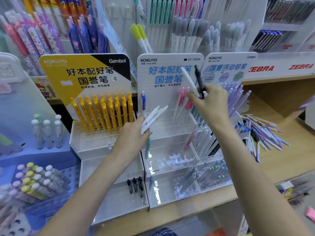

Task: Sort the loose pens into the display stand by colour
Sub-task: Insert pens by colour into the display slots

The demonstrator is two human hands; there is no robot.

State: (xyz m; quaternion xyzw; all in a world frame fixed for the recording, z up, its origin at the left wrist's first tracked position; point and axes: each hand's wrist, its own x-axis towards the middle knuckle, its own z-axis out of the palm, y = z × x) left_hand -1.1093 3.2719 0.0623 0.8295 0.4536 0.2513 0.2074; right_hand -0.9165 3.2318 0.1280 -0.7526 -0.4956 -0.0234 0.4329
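Standing in rows at the left, yellow pens (pixel 102 113) fill the top tier of the yellow-carded stand (pixel 85 72). Just right of them, the person's left hand (pixel 131 133) grips a bundle of white pens (pixel 153 118), fanned up and to the right, over the middle display stand (pixel 170 72). That stand holds one blue-clipped pen (pixel 143 101) at its far left and a few pink-clipped pens (pixel 183 103) at its far right. Above these, the right hand (pixel 211 103) pinches a white pen (pixel 190 82) and a black pen (pixel 198 80), both pointing up. Farther right, loose pens (pixel 262 133) lie piled on the wooden shelf (pixel 281 159).
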